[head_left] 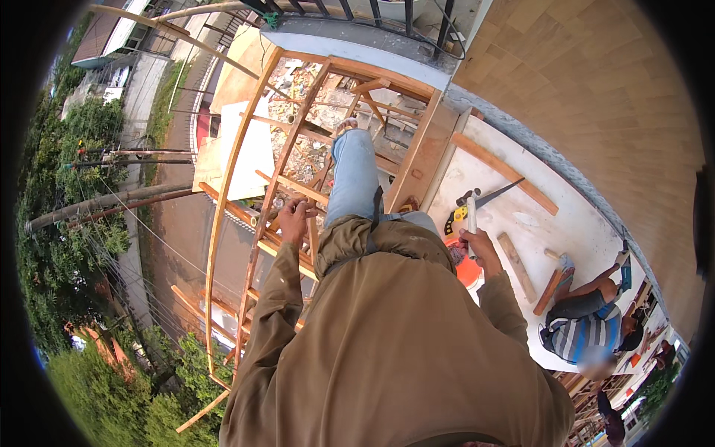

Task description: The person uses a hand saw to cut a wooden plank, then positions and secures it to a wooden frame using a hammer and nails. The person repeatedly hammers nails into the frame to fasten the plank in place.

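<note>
My right hand (482, 250) is wrapped around the pale handle of a hammer (471, 216), its dark head pointing away from me. Just past it, a handsaw (488, 197) with a yellow and black handle lies on a white panel (477, 170). Under my right wrist, an orange container (468, 273) shows in part. On the other side, my left hand (296, 219) is closed beside the timber frame (277, 175), fingers curled; whatever they pinch is too small to make out. My jeans-clad leg (355, 175) stretches forward over the frame, the bare foot on its bars.
Below the open frame lies rubble (309, 82), a long drop down. Loose wood strips (514, 179) rest on the panel. A co-worker in a striped shirt (588, 335) crouches at right, near a blue-handled saw (625, 273). A tiled floor (581, 97) and dark railing (357, 9) border the work.
</note>
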